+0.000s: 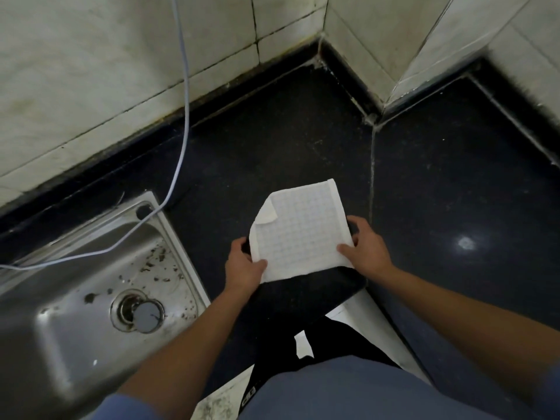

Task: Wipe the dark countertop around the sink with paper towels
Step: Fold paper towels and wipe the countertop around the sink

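Note:
A white quilted paper towel [300,231] is held flat above the dark countertop [272,140], its far left corner curled over. My left hand [242,265] pinches the towel's near left corner between thumb and fingers. My right hand [366,247] pinches its near right edge the same way. The steel sink [75,298] lies to the left of both hands, with dark specks on its basin and a drain with a grey plug [147,313].
A thin white cord [185,116] hangs down the tiled wall [106,71] and trails into the sink. The countertop turns a corner at the back right, with a seam [372,177] running toward me. A bright light glare [466,244] shows on the right slab.

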`<state>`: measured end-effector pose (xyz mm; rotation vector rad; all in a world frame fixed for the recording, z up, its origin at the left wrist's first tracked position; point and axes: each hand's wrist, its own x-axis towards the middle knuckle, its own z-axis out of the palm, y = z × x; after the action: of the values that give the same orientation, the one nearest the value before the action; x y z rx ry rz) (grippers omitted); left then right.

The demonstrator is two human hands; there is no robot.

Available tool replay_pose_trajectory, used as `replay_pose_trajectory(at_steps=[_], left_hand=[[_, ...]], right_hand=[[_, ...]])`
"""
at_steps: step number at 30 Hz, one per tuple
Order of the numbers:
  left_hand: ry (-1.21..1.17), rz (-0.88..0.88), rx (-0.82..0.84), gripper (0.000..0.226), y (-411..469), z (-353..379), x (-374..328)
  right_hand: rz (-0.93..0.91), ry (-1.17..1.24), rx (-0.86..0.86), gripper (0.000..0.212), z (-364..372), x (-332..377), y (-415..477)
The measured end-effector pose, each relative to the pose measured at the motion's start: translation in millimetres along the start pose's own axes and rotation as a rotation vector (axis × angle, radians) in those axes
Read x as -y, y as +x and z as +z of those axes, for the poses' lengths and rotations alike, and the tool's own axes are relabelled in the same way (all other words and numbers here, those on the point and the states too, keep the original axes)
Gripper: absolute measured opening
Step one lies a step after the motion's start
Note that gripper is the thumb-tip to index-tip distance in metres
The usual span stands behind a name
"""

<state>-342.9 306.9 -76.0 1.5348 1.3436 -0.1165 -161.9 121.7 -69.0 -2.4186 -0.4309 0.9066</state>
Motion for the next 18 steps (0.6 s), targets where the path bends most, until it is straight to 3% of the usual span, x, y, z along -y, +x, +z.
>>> replay_pose_trajectory(at_steps=[3, 6, 9, 12, 15, 18], left_hand=[[0.017, -0.056, -0.004, 0.069, -2, -3, 11], [0.214, 0.021, 0.019, 0.059, -7, -10, 12], [0.641, 0.423, -0.116, 0.032, -6, -17, -2], [0.951, 0.691, 0.02, 0.029, 5, -10, -18], [1.116, 0.692, 0.087, 0.039, 17, -2, -24], [1.021, 0.512, 0.002, 0.053, 21, -8, -19]], right_hand=[[-0.003, -0.02, 0.009, 0.054, 1, -9, -6], [-0.069, -0.346, 0.083, 0.051, -3, -12, -13], [-0.232, -0.508, -0.046, 0.042, -13, -4, -9], [-0.432, -0.529, -0.055, 0.033, -14, 16, 7], [-0.487, -0.678, 0.119, 0.039, -7, 33, 26], [-0.456, -0.776, 0.194, 0.048, -4, 32, 35]])
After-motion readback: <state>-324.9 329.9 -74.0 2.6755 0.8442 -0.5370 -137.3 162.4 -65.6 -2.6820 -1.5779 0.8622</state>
